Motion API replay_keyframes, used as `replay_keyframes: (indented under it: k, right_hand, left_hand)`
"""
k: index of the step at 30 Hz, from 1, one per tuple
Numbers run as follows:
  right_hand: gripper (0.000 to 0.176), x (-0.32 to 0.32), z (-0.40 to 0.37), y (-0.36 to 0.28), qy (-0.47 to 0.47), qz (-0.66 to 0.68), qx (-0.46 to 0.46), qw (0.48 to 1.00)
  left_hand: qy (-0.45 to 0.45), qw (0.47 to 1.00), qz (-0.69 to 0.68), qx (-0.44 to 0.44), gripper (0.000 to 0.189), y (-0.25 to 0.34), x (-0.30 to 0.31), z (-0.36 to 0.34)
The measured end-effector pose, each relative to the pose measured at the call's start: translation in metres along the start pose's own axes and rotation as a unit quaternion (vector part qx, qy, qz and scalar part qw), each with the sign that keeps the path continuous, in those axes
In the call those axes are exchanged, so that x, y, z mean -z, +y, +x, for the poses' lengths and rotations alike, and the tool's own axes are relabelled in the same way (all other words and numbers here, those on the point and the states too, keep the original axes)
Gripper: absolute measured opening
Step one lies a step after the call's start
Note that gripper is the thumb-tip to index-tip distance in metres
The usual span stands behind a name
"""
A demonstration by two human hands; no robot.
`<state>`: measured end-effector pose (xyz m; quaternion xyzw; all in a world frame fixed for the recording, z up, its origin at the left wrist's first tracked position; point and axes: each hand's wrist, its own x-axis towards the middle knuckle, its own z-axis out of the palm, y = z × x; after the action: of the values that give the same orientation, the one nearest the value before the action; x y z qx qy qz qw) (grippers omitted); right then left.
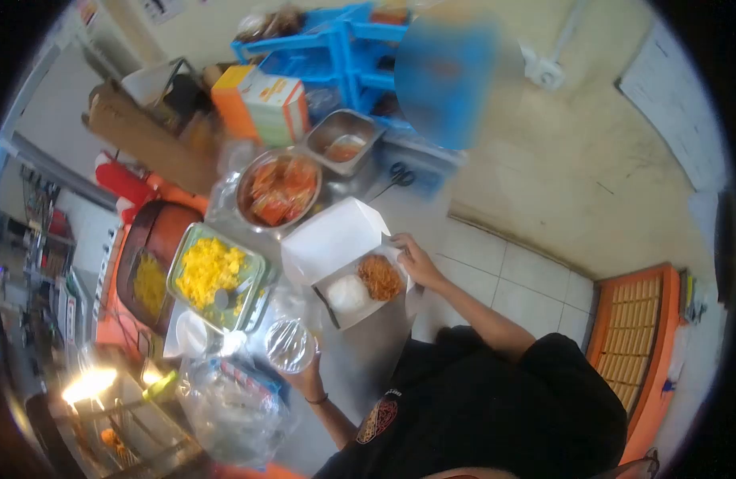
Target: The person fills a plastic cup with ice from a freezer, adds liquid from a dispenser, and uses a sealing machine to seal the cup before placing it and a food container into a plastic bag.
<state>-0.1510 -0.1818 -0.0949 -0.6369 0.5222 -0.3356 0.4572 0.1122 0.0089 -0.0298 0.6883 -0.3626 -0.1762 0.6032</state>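
Note:
An open white box stands on the metal table, with white rice and shredded brown food inside. My right hand has its fingers closed on the box's right edge. Nearer to me, my left hand is wrapped round a round container covered in clear film; some of its fingers are hidden behind the container. Just beyond it lies a glass dish of yellow food. A metal bowl with reddish wrapped food stands behind the box.
A metal pan, black scissors and an orange-white carton are at the back, below a blue rack. Clear plastic bags lie at the near left. A brown container stands beyond the glass dish.

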Motion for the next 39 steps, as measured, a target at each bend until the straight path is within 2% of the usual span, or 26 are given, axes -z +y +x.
replay_keyframes:
  k: [1, 3, 5, 7, 11, 13, 15, 17, 19, 20, 21, 23, 25, 27, 28, 29, 30, 31, 32, 33, 35, 36, 38, 39]
  right_hand:
    - [0.035, 0.005, -0.01, 0.009, 0.042, 0.071, 0.014, 0.997]
    - [0.041, 0.027, -0.035, 0.019, -0.001, 0.106, -0.014, 0.994]
    - [0.041, 0.051, -0.06, 0.026, 0.005, 0.227, -0.018, 0.974]
    - [0.041, 0.088, -0.088, 0.025, 0.029, 0.233, -0.087, 0.968]
    - [0.043, 0.156, -0.153, 0.065, 0.134, 0.284, -0.11, 0.943]
    - [0.043, 0.19, -0.2, 0.092, 0.189, 0.322, -0.116, 0.92]
    - [0.042, 0.228, -0.255, 0.115, 0.232, 0.386, -0.08, 0.889]
    - [0.043, 0.269, -0.311, 0.096, 0.293, 0.382, -0.068, 0.874]
    - [0.045, 0.305, -0.379, 0.108, 0.398, 0.36, -0.113, 0.836]
    - [0.045, 0.325, -0.415, 0.126, 0.4, 0.35, -0.165, 0.831]
    - [0.045, 0.332, -0.45, 0.14, 0.414, 0.359, -0.168, 0.819]
    - [0.043, 0.366, -0.519, 0.143, 0.517, 0.347, -0.109, 0.775]
    - [0.038, 0.401, -0.575, 0.15, 0.582, 0.325, -0.13, 0.734]
    - [0.038, 0.436, -0.639, 0.164, 0.67, 0.402, -0.1, 0.616]
    - [0.034, 0.445, -0.668, 0.179, 0.723, 0.336, -0.071, 0.6]
    - [0.034, 0.452, -0.698, 0.193, 0.735, 0.323, -0.075, 0.592]
    - [0.033, 0.463, -0.728, 0.201, 0.767, 0.361, -0.096, 0.522]
    - [0.031, 0.477, -0.76, 0.21, 0.793, 0.398, -0.115, 0.447]
    - [0.031, 0.492, -0.784, 0.222, 0.838, 0.336, -0.097, 0.419]
    - [0.031, 0.505, -0.809, 0.232, 0.846, 0.324, -0.097, 0.412]
    - [0.03, 0.538, -0.861, 0.246, 0.895, 0.297, -0.073, 0.324]
    - [0.03, 0.552, -0.889, 0.258, 0.901, 0.29, -0.069, 0.315]
    - [0.029, 0.584, -0.941, 0.275, 0.928, 0.267, -0.067, 0.253]
    - [0.029, 0.602, -0.966, 0.28, 0.932, 0.261, -0.072, 0.243]
  left_hand:
    - [-0.026, 0.999, -0.037, -0.004, 0.081, -0.001, -0.003, 0.003]
    - [-0.048, 0.998, -0.036, -0.012, 0.085, -0.019, -0.007, 0.006]
    - [-0.054, 0.997, -0.044, -0.043, 0.087, 0.012, -0.03, 0.006]
    - [-0.07, 0.994, -0.09, -0.001, 0.087, 0.04, -0.063, 0.002]
    - [-0.145, 0.986, -0.033, -0.078, 0.087, 0.069, -0.153, -0.02]
    - [-0.19, 0.973, -0.027, -0.125, 0.087, 0.088, -0.21, -0.053]
    - [-0.241, 0.957, -0.022, -0.162, 0.086, 0.112, -0.269, -0.098]
    - [-0.285, 0.941, -0.023, -0.18, 0.086, 0.136, -0.318, -0.147]
    - [-0.335, 0.921, -0.028, -0.198, 0.086, 0.156, -0.366, -0.214]
    - [-0.362, 0.909, -0.03, -0.204, 0.086, 0.165, -0.386, -0.248]
    - [-0.392, 0.895, -0.03, -0.211, 0.086, 0.175, -0.403, -0.28]
    - [-0.456, 0.861, -0.034, -0.222, 0.086, 0.195, -0.441, -0.35]
    - [-0.521, 0.822, -0.041, -0.229, 0.085, 0.211, -0.483, -0.415]
    - [-0.577, 0.781, -0.04, -0.236, 0.085, 0.229, -0.522, -0.497]
    - [-0.604, 0.76, -0.047, -0.235, 0.085, 0.237, -0.539, -0.538]
    - [-0.632, 0.737, -0.048, -0.234, 0.085, 0.242, -0.556, -0.579]
    - [-0.644, 0.728, -0.057, -0.227, 0.085, 0.251, -0.567, -0.62]
    - [-0.698, 0.675, -0.105, -0.213, 0.081, 0.267, -0.578, -0.67]
    - [-0.746, 0.617, -0.154, -0.197, 0.078, 0.281, -0.591, -0.714]
    - [-0.753, 0.608, -0.163, -0.191, 0.078, 0.293, -0.601, -0.759]
    - [-0.821, 0.521, -0.189, -0.134, 0.077, 0.317, -0.622, -0.845]
    - [-0.827, 0.51, -0.195, -0.134, 0.077, 0.319, -0.642, -0.889]
    - [-0.825, 0.447, -0.218, -0.268, 0.081, 0.327, -0.677, -0.982]
    - [-0.842, 0.407, -0.222, -0.275, 0.085, 0.339, -0.685, -1.025]
